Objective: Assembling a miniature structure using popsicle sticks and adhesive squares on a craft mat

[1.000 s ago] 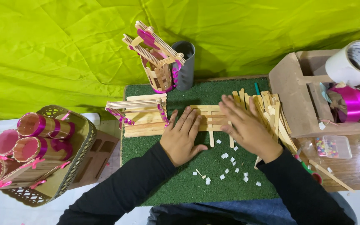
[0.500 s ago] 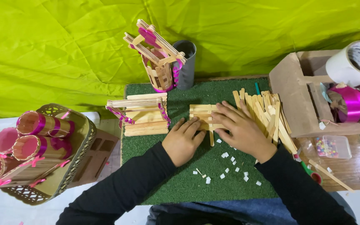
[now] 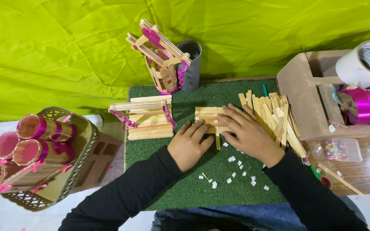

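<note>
On a green turf mat (image 3: 245, 96) lies a small flat panel of wooden sticks (image 3: 205, 115) laid side by side. My left hand (image 3: 188, 144) rests palm down at its near edge, fingertips touching the sticks. My right hand (image 3: 247, 133) presses flat on the panel's right side. A loose pile of wooden sticks (image 3: 277, 117) lies just right of my right hand. A finished stick panel with pink ribbon edges (image 3: 144, 117) sits left of my left hand. Neither hand grips anything.
A stick-built holder with pink trim (image 3: 161, 57) and a grey cup (image 3: 190, 64) stand at the mat's far edge. Small white paper bits (image 3: 236, 169) dot the turf. A cardboard box (image 3: 305, 100) with tape roll (image 3: 367, 62) and magenta ribbon (image 3: 362, 107) is right; a basket (image 3: 80, 164) of pink-banded holders left.
Both hands have slid toward the middle and now press on the small stick panel, which lies apart from the ribboned panel; the right hand moved left off the loose pile.
</note>
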